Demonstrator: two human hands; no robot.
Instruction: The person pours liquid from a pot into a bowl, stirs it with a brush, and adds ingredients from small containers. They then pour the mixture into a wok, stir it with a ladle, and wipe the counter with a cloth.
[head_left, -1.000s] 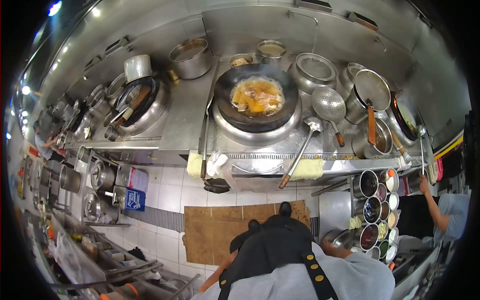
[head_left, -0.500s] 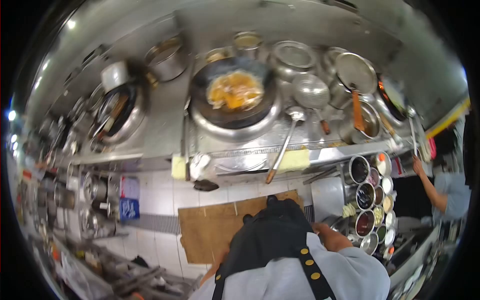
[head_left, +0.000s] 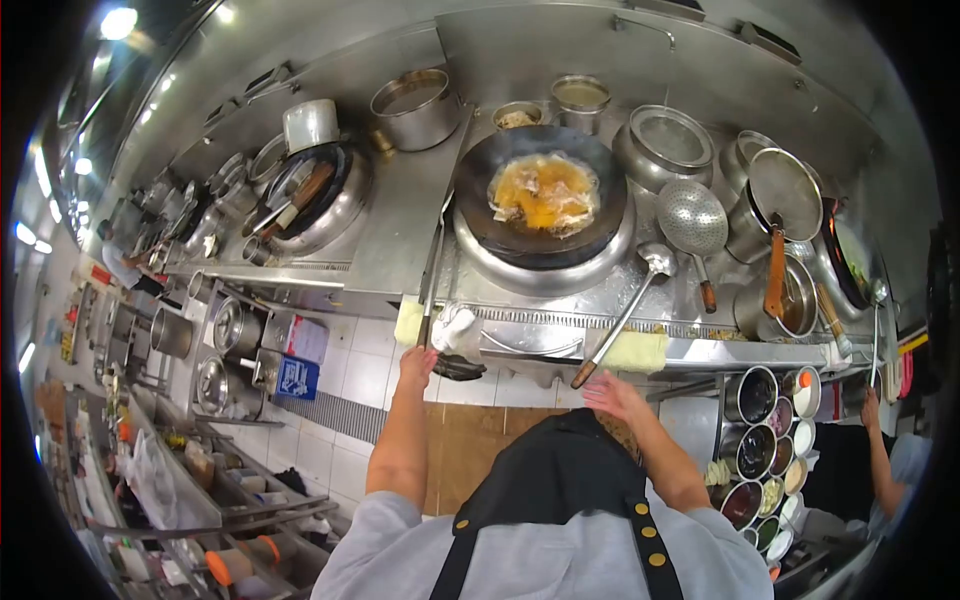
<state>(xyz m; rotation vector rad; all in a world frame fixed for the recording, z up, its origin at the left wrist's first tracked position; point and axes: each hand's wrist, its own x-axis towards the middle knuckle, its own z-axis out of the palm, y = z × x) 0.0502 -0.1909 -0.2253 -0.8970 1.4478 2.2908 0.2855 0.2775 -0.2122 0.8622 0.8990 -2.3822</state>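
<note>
A black wok [head_left: 540, 250] sits on a round metal burner ring [head_left: 545, 283], with a yellow-orange egg-like food [head_left: 545, 193] inside. My left hand [head_left: 417, 366] is raised at the counter's front edge, its fingers right at the lower end of a long thin rod [head_left: 437, 265] lying left of the wok. My right hand [head_left: 612, 397] is open, fingers stretched out beside the wooden handle end of a ladle [head_left: 630, 308]. That ladle lies slantwise over the counter edge. A perforated skimmer [head_left: 691, 218] rests right of it.
Yellow cloths [head_left: 637, 352] and a white cloth [head_left: 455, 325] lie along the front edge. Seasoning containers [head_left: 757, 395] crowd the right side. Another person's hand [head_left: 871, 408] holds a long-handled tool at far right. Pots [head_left: 412, 108] line the back; a second wok [head_left: 310, 200] stands left.
Both my hands have come up from beside my body to the counter edge, left towards the rod and right towards the ladle handle. The view has shifted, placing the wok further right.
</note>
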